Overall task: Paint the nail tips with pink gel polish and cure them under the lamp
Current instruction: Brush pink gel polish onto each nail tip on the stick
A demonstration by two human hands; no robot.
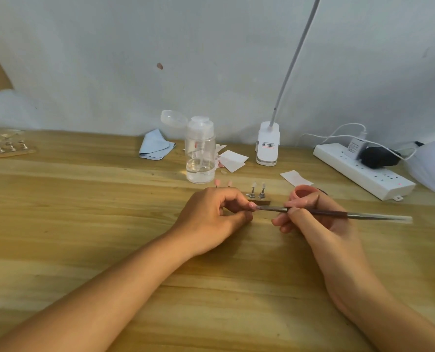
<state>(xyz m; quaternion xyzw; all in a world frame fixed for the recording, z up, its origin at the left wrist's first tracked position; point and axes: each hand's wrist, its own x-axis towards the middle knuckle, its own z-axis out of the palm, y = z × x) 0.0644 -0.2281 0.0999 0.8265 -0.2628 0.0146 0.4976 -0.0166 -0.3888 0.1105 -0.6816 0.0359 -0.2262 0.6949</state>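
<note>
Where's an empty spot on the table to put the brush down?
The wide bare wood of the table left of the left hand, in front of the tray of stands, is free. So is the near wood between the two forearms. It is crowded behind both hands: pump bottle, nail stands, paper squares, lamp clip and power strip.

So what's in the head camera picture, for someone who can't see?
A person's left hand pinches a small pink nail tip while the right hand touches it with a thin dark-handled brush over a light wooden table. Behind stand a clear plastic pump bottle and a white clip-on lamp.
</note>
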